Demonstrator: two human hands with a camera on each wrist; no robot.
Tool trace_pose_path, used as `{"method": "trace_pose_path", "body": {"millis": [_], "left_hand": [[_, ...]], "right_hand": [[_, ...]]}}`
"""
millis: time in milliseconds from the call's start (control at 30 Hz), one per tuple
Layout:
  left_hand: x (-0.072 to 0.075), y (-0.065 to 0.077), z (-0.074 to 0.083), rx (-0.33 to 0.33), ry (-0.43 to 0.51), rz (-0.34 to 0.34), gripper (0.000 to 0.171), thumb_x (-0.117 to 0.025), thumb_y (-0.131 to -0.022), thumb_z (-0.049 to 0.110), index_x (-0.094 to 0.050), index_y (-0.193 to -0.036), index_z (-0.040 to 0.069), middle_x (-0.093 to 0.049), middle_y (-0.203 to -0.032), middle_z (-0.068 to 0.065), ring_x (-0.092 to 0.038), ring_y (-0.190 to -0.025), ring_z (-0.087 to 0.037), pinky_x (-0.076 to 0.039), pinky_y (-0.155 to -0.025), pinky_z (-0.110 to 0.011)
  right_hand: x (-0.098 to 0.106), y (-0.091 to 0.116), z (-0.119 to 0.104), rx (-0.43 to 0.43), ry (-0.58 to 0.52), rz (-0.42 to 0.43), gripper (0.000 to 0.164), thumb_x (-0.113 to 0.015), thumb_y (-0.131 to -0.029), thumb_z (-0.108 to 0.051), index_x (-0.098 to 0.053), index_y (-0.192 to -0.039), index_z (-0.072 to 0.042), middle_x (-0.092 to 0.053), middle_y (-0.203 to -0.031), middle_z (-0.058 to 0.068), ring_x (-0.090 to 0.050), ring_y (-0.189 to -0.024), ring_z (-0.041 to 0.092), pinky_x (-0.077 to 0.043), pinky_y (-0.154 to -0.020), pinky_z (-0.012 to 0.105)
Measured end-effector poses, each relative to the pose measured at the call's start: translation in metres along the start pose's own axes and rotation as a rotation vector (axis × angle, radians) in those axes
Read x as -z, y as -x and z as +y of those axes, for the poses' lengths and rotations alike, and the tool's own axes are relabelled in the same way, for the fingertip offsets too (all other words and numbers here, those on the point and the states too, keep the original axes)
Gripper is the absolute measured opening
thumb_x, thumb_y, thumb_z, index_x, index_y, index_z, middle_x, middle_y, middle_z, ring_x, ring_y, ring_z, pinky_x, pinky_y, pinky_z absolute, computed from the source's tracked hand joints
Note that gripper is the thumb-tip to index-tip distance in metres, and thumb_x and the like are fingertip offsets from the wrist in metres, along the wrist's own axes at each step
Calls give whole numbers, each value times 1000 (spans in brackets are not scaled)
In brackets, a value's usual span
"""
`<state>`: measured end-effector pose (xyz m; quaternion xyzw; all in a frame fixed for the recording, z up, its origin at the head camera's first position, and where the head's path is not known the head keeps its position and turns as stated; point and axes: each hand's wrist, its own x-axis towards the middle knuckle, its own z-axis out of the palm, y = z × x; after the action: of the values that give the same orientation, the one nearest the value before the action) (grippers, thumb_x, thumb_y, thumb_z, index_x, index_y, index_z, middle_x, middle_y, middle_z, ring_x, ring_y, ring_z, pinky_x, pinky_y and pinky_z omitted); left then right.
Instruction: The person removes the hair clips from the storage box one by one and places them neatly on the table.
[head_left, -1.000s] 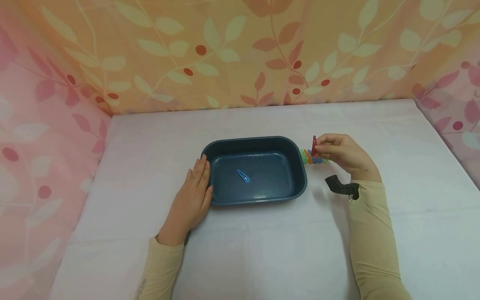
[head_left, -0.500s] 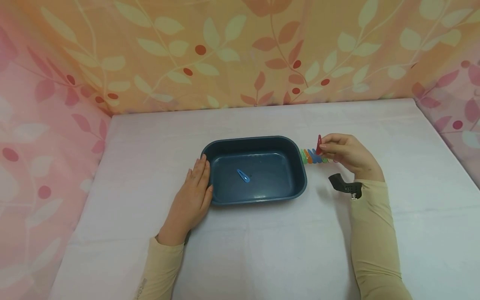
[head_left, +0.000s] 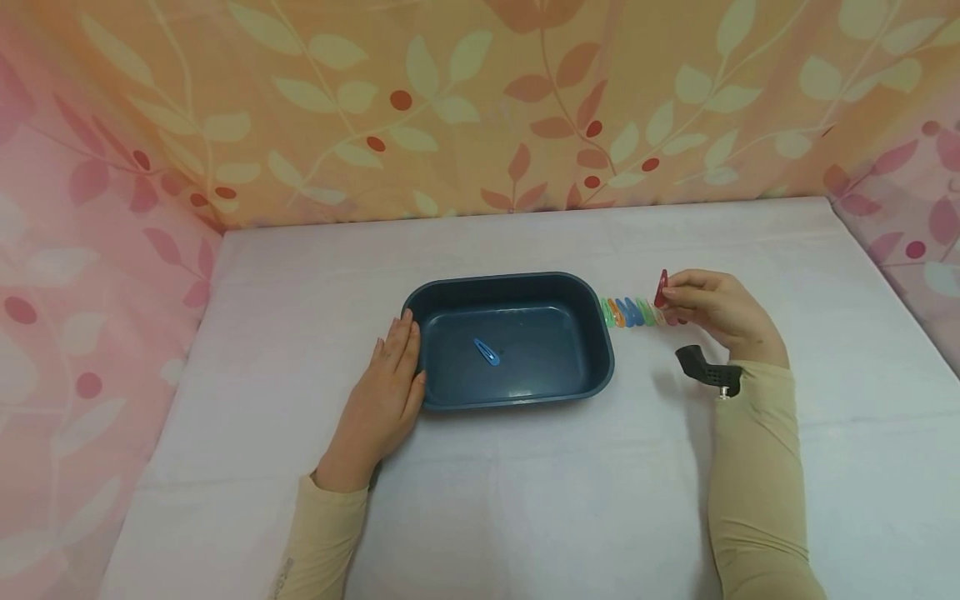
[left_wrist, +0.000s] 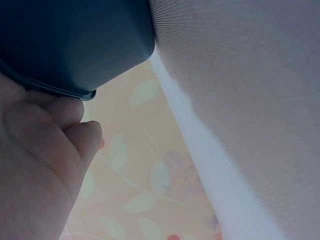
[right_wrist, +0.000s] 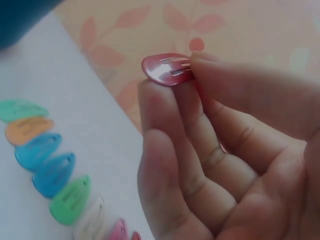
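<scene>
A red snap hair clip (right_wrist: 167, 69) is pinched between the thumb and fingers of my right hand (head_left: 723, 308), raised over the right end of a row of hair clips. That row lies on the cloth beside the basin: a green clip (right_wrist: 70, 200), an orange clip (right_wrist: 29, 130), blue ones, a whitish one and pinkish ones, partly behind my hand in the head view. My left hand (head_left: 382, 396) rests with straight fingers along the left rim of the dark blue basin (head_left: 517, 402). Inside the basin lies one blue hair clip (head_left: 487, 352).
White cloth (head_left: 525, 500) covers the table. Leaf-patterned curtains (head_left: 465, 108) stand at the back and both sides. A black wrist mount (head_left: 705, 368) sticks out from my right sleeve, above the cloth.
My right hand has moved to the right with the red hair clip, away from the basin, uncovering more of the row. My left hand and the basin have stayed put.
</scene>
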<state>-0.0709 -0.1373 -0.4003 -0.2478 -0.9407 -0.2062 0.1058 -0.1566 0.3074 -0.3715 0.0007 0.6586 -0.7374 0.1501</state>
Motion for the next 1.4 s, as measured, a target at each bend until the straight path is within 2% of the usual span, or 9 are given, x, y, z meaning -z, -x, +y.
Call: {"method": "trace_pose_path", "body": {"millis": [133,367,700,900,1033,1233,1400], "left_hand": [[0,0,1,1,-1,0,58,-47,-96,15,-25,-143,-11,-13,-155,-20,-13,-142,-29,-20,-111,-50],[1,-1,1,2,-3,-1,58,-47,-96,16,-25,-143,-11,-13,-155,-19,-14,-142,-29,-20,-111,-49],[0,-1,0,-3,-2,4,58,-47,-96,15,-25,-143,-11,-13,-155,-19,-16,-142,-32,-21,-110,-50],[0,-1,0,1,0,2,59,-47,-96,15,-25,-143,-11,-13,-155,-20,-16,-141,-32,-20,-111,-50],[0,-1,0,1,6,-3,58,-46,-96,15,-24,-144,-11,-13,-155,-20,-16,-142,-32,-20,-111,-50],[1,0,1,4,11,-8,58,-46,-96,15,-24,-144,-11,-12,-155,-19,-13,-142,-30,-21,-110,-50],[1,-1,0,1,8,-5,59,-46,-96,15,-24,-144,-11,-12,-155,-19,-15,-142,-31,-21,-110,-51]], "right_hand": [[7,2,0,-31,15,51,16,-59,-89,2,-71,-86,-7,-70,-83,3,-65,-75,14,-54,-71,22],[17,8,1,-142,263,174,9,-66,-88,-16,-74,-84,-20,-68,-85,-6,-63,-81,10,-52,-75,19],[34,15,4,-136,276,148,9,-66,-88,-11,-74,-91,-12,-69,-87,-6,-65,-80,9,-52,-74,19],[40,16,8,-164,353,199,11,-66,-88,-13,-74,-87,-20,-68,-85,-11,-64,-80,4,-52,-73,18],[43,16,11,-139,364,201,15,-64,-89,-6,-75,-89,-17,-68,-84,-13,-63,-78,1,-52,-72,17],[43,16,14,-121,463,247,18,-64,-89,-8,-76,-86,-21,-67,-80,-19,-59,-76,-3,-50,-68,14],[42,15,16,-132,593,295,13,-68,-87,-16,-77,-95,-10,-66,-79,-20,-56,-74,-2,-48,-66,13]]}}
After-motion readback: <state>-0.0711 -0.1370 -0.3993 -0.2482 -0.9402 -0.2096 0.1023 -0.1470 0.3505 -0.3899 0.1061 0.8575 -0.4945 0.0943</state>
